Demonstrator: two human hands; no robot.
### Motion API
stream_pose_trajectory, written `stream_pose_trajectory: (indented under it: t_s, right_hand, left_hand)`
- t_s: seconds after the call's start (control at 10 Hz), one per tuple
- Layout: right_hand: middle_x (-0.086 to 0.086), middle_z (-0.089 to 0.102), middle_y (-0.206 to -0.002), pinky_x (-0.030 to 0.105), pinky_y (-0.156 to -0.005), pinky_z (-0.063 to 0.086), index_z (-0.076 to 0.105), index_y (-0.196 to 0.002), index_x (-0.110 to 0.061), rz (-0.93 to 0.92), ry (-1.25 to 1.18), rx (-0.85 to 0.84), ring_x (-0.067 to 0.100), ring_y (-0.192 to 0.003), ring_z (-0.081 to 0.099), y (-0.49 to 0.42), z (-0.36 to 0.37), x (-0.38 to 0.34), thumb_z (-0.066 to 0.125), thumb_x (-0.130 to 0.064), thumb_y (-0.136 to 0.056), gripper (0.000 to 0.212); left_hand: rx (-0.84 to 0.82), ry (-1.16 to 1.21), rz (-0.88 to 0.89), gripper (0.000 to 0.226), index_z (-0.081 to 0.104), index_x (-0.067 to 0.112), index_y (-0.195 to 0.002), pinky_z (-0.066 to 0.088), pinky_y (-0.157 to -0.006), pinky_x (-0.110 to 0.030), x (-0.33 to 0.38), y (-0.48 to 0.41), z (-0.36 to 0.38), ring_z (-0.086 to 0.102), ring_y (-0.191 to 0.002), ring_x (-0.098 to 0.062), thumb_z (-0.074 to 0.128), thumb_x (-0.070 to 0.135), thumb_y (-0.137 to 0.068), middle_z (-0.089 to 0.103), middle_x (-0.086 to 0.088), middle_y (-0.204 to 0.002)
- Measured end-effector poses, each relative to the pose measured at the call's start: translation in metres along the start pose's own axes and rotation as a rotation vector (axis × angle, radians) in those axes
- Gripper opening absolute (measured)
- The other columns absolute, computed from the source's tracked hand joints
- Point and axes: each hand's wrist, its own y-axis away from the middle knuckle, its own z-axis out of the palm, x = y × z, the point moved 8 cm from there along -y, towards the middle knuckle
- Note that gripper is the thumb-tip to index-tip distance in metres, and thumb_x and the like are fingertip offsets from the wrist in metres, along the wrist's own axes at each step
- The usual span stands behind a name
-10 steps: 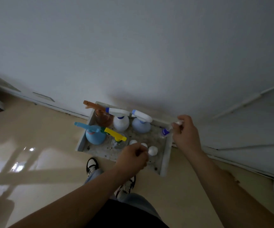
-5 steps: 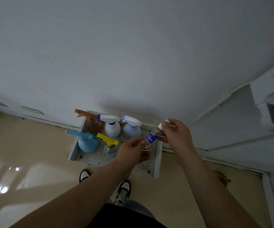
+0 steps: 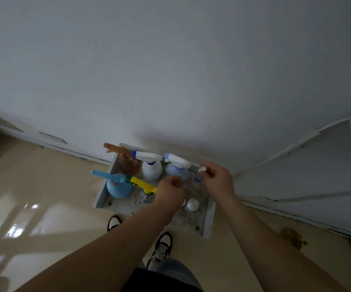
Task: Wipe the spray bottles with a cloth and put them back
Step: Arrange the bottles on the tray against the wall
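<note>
We look down on a shallow grey speckled tray (image 3: 210, 216) that sits on the glossy cream floor (image 3: 50, 192), hard against the white wall (image 3: 170, 81). The right hand (image 3: 218, 181) holds a small clear spray bottle with a white cap and a blue label (image 3: 198, 177) at the tray's far right corner. Its fingers (image 3: 210, 167) are pinched together on the cap end and the bottle hangs tilted below them. Whether its base touches the tray we cannot tell. The left hand (image 3: 170, 190) hovers just beside it over the middle of the tray, fingers curled in. We cannot tell whether they clamp anything, and we make out no cloth in either hand.

Five larger trigger bottles stand upright in the tray. On the wall side are an amber bottle with a brown trigger (image 3: 128, 165), a white bottle with a white trigger (image 3: 152, 170) and a pale blue bottle with a white trigger (image 3: 177, 172). In front stand a round blue bottle with a light blue trigger (image 3: 118, 186) and a clear bottle with a yellow trigger (image 3: 144, 184). A small round white top (image 3: 192, 204) shows near the left wrist.

Nothing shows which bottles are wiped, so we cannot count finished ones. We judge the small bottle to be the one in hand. It has yet to be released in the tray, and some of the others may yet need wiping.
</note>
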Motion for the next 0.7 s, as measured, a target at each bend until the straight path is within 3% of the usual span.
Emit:
stream_pose_trajectory:
  t_s: [0.1, 0.2, 0.4, 0.5, 0.7]
  right_hand:
    - [0.007, 0.076, -0.097, 0.025, -0.071, 0.04, 0.078, -0.102, -0.016, -0.012, 0.077, -0.05, 0.021, -0.09, 0.067, -0.01, 0.018, 0.011, 0.067, -0.015, -0.092, 0.015]
    - [0.012, 0.076, -0.105, 0.025, -0.076, 0.04, 0.077, -0.11, -0.011, 0.019, 0.087, -0.044, 0.027, -0.098, 0.068, -0.016, 0.027, 0.023, 0.066, -0.014, -0.093, 0.02]
    - [0.009, 0.076, -0.1, 0.025, -0.074, 0.04, 0.077, -0.106, -0.016, 0.019, 0.048, -0.017, 0.028, -0.095, 0.069, -0.021, 0.038, 0.034, 0.067, -0.017, -0.093, 0.016]
    - [0.011, 0.076, -0.103, 0.024, -0.076, 0.04, 0.077, -0.108, -0.015, 0.0, 0.036, -0.006, 0.027, -0.099, 0.069, -0.018, 0.038, 0.029, 0.066, -0.017, -0.095, 0.017]
    - [0.016, 0.07, -0.126, 0.025, -0.088, 0.043, 0.069, -0.128, -0.011, 0.012, 0.02, -0.027, 0.032, -0.118, 0.065, -0.014, 0.036, 0.027, 0.064, -0.016, -0.097, 0.032]
  left_hand:
    - [0.012, -0.088, 0.026, 0.048, 0.056, 0.011, -0.14, 0.056, -0.098, -0.043, -0.001, -0.001, -0.001, 0.062, -0.112, -0.024, 0.057, 0.0, -0.093, 0.065, -0.006, -0.123]
    - [0.021, -0.125, 0.026, 0.047, 0.056, 0.012, -0.139, 0.056, -0.098, -0.044, -0.001, -0.002, -0.002, 0.063, -0.111, -0.025, 0.056, 0.001, -0.093, 0.065, -0.007, -0.122]
    - [0.026, -0.176, 0.0, 0.033, 0.064, 0.016, -0.12, 0.059, -0.094, -0.046, -0.004, -0.004, -0.001, 0.066, -0.102, -0.024, 0.052, 0.002, -0.092, 0.069, -0.005, -0.109]
    - [0.012, -0.172, -0.015, 0.033, 0.063, 0.018, -0.12, 0.059, -0.094, -0.044, -0.008, -0.002, 0.0, 0.065, -0.101, -0.022, 0.053, 0.003, -0.094, 0.067, -0.002, -0.105]
    - [0.012, -0.15, 0.01, 0.04, 0.062, 0.014, -0.131, 0.061, -0.092, -0.046, -0.011, 0.0, -0.002, 0.067, -0.099, -0.022, 0.055, 0.005, -0.093, 0.068, -0.003, -0.106]
